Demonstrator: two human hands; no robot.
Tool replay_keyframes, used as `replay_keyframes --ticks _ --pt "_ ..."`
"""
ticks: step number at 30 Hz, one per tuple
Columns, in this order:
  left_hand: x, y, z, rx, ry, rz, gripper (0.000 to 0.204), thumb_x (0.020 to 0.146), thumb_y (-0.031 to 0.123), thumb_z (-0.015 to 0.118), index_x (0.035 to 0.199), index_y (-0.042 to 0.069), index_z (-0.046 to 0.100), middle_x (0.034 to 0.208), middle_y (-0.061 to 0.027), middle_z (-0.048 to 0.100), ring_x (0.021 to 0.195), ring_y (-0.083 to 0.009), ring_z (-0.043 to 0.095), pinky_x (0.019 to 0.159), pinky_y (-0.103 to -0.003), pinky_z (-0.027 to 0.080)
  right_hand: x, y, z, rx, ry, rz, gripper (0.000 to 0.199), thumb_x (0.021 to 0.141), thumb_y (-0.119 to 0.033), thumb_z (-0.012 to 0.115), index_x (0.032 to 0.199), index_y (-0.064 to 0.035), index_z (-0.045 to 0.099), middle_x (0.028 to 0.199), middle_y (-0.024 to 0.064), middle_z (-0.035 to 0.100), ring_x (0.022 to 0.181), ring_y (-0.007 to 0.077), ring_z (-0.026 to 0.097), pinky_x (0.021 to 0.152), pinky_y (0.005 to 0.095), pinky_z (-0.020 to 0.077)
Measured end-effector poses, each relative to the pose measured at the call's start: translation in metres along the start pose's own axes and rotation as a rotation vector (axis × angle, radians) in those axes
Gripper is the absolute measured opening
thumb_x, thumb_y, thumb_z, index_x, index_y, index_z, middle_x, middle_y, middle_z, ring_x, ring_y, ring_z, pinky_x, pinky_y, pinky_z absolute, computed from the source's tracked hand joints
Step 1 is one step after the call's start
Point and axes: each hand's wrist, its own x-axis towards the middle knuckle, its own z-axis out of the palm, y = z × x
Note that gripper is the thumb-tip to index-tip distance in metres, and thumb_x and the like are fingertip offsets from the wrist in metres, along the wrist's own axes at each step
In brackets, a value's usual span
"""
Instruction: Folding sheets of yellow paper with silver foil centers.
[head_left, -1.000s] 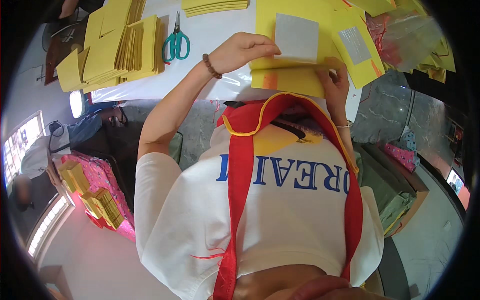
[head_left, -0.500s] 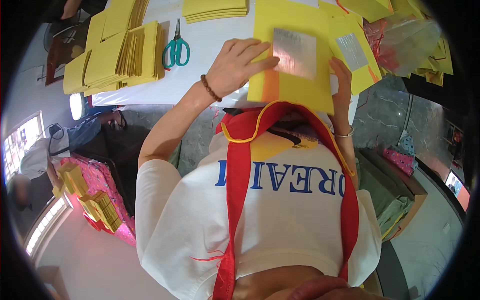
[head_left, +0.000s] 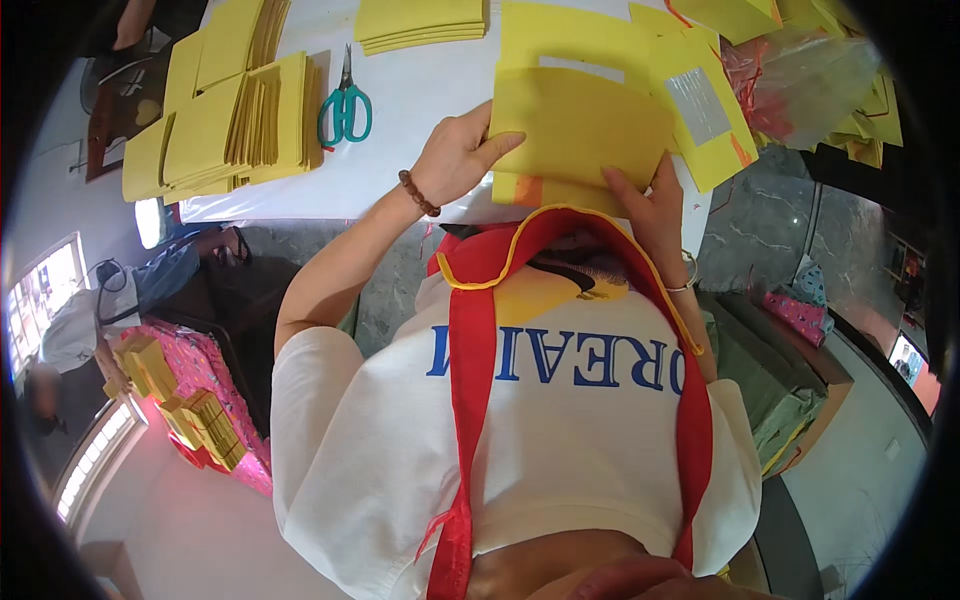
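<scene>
A plain yellow paper sheet [head_left: 580,125] is lifted over the table's near edge, between my two hands. My left hand [head_left: 462,150] pinches its left edge, thumb in front and the other fingers mostly hidden behind. At the lower right corner, my right hand [head_left: 650,205] grips it with the thumb on the near face. Beyond and below it lies more yellow paper [head_left: 560,35], where a strip of silver foil [head_left: 580,67] shows. An orange band [head_left: 527,189] peeks out under the sheet. Another yellow sheet with a silver patch [head_left: 698,105] lies beside my right hand.
Green-handled scissors [head_left: 345,115] lie left of my left hand. Stacks of folded yellow paper [head_left: 220,125] fill the table's left side, with another stack [head_left: 420,22] at the back. A clear plastic bag [head_left: 800,85] sits at the right. Another person [head_left: 90,310] is at far left.
The silver square was in full view and is now mostly covered by the plain yellow sheet. My left hand has gone from lying across the paper to pinching its edge; my right thumb came round front.
</scene>
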Motion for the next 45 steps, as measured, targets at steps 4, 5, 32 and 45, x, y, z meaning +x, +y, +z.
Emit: replay_keyframes --ticks 4,5,32,45 --pt "0.008 -0.005 0.002 -0.16 -0.007 -0.039 0.05 0.086 0.017 0.059 0.13 0.007 0.039 0.067 -0.005 0.058 0.053 -0.0108 0.049 0.051 -0.026 0.037 0.003 -0.011 0.006 0.162 0.138 -0.011 0.039 0.08 -0.016 0.064 0.116 -0.0031 0.058 0.102 0.0135 0.062 0.087 0.0222 0.062 0.075 0.0307 0.0476" --pt "0.008 -0.002 0.002 -0.207 -0.015 -0.076 0.06 0.087 0.012 0.059 0.139 0.008 0.029 0.074 0.0019 0.059 0.053 -0.0014 0.043 0.046 -0.018 0.032 0.005 -0.006 0.003 0.162 0.141 -0.007 0.039 0.08 -0.016 0.064 0.116 -0.0031 0.058 0.102 0.0135 0.062 0.087 0.0222 0.062 0.075 0.0307 0.0476" --pt "0.007 0.037 0.026 0.676 0.051 0.706 0.057 0.079 0.033 0.061 0.13 0.013 0.045 0.13 -0.0108 0.046 0.122 -0.0284 0.04 0.098 -0.045 0.031 0.01 0.011 0.002 -0.149 0.118 -0.069 0.033 0.079 -0.013 0.063 0.111 -0.0056 0.061 0.096 0.0154 0.062 0.086 0.026 0.061 0.077 0.0316 0.0459" --pt "0.018 0.003 0.048 0.81 -0.08 0.684 0.063 0.082 0.04 0.055 0.136 0.014 0.038 0.14 -0.0114 0.036 0.13 -0.0299 0.031 0.105 -0.05 0.02 -0.024 0.009 -0.005 -0.769 0.13 -0.536 0.046 0.077 -0.021 0.065 0.122 -0.0143 0.055 0.123 0.0062 0.053 0.117 0.0213 0.047 0.099 0.0474 0.0274"
